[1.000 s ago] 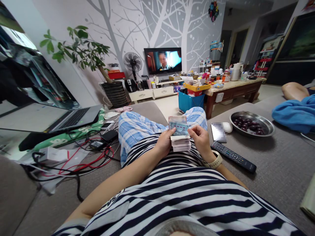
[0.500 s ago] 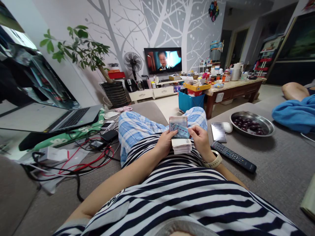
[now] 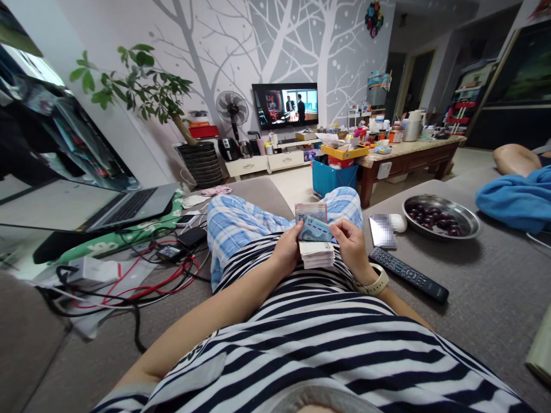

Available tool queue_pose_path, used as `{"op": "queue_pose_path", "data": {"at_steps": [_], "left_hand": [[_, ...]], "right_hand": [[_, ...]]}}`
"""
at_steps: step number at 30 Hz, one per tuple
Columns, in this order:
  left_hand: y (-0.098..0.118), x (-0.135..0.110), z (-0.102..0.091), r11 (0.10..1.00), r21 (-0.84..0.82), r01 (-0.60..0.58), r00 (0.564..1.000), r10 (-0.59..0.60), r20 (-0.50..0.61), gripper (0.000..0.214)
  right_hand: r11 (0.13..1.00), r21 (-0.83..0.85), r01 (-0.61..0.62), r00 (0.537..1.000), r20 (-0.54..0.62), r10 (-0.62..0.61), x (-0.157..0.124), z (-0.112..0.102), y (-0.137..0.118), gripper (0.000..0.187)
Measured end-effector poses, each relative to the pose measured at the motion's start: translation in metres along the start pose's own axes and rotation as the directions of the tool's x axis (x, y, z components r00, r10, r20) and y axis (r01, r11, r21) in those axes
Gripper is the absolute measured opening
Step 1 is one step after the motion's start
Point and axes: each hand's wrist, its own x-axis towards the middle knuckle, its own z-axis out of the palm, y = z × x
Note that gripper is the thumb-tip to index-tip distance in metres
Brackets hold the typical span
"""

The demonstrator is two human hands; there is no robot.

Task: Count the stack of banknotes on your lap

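A thick stack of banknotes (image 3: 316,254) rests on my lap over the striped shirt. My left hand (image 3: 286,253) is closed round the stack's left side, thumb on top. My right hand (image 3: 352,245), with a pale watch strap at the wrist, pinches the corner of a bluish banknote (image 3: 315,230) folded up off the stack. More notes stand upright behind that one. My legs in blue checked trousers stretch out ahead on the grey sofa.
A black remote (image 3: 408,275), a phone (image 3: 381,230) and a metal bowl of dark fruit (image 3: 439,215) lie on the sofa to my right. A laptop (image 3: 124,209) and tangled red and black cables (image 3: 142,275) lie left. Another person's knee (image 3: 514,159) and a blue cloth (image 3: 514,198) are far right.
The right hand has peeled the bluish note a little further over the stack. The picture on the television has changed. Both hands stay in the same place.
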Motion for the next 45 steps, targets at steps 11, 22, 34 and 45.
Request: {"op": "queue_pose_path", "data": {"at_steps": [11,22,34,45], "left_hand": [[0.0035,-0.0043,0.0024,1.000,-0.007,-0.016,0.999,0.016,0.035,0.022],[0.0049,-0.0024,0.0023,1.000,0.021,-0.022,0.999,0.021,0.026,0.024],[0.0053,-0.0029,0.0021,1.000,0.006,-0.013,0.999,0.013,0.036,0.020],[0.0025,-0.0007,-0.0007,1.000,0.015,-0.013,0.999,0.012,0.038,0.022]], "right_hand": [[0.997,0.056,0.050,0.998,0.029,-0.052,-0.0020,0.0004,-0.0035,0.030],[0.996,0.077,0.050,0.998,0.027,-0.052,-0.0015,0.0016,0.0021,0.026],[0.997,0.059,0.045,0.999,0.028,-0.047,-0.0019,0.0010,-0.0006,0.026],[0.998,0.040,0.046,0.999,0.012,-0.046,-0.0021,0.0010,0.0032,0.027]]}}
